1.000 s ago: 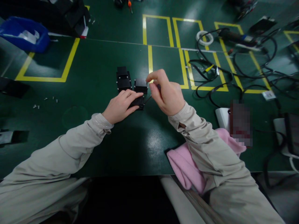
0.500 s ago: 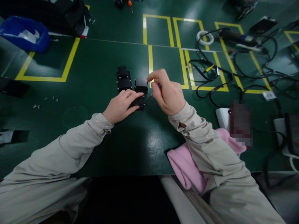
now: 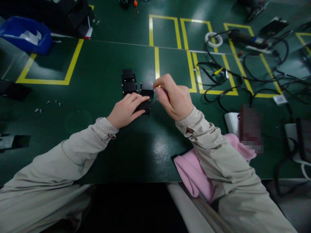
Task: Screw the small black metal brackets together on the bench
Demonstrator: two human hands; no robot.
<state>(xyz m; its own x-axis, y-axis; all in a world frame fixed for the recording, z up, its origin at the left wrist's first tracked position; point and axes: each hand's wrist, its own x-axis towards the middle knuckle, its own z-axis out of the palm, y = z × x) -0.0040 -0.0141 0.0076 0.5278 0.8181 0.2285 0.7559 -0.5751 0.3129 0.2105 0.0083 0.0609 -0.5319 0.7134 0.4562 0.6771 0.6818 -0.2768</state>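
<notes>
My left hand (image 3: 125, 110) presses a black block (image 3: 145, 106) down on the green table, its fingers and thumb gripping the block from the left. In my closed right hand (image 3: 175, 97) is a screwdriver (image 3: 154, 104); only its thin shaft shows, slanting down to the block's right side, where a small screw head sits. The fingers hide its handle. Just beyond the held block lies another black block (image 3: 147, 87) with small screws at its sides. Further left, a stepped pair of black blocks (image 3: 129, 84) lies close to my left fingertips.
Several loose screws (image 3: 56, 101) lie on the left. A blue bin (image 3: 41, 40) stands at the far left. Black cables (image 3: 218, 92) sprawl over the right side, near a white ring (image 3: 213, 39). Pink cloth (image 3: 191, 171) hangs at the front edge under my right forearm.
My right thumb and index finger have shifted slightly around the screwdriver. The left hand and the blocks stay where they were.
</notes>
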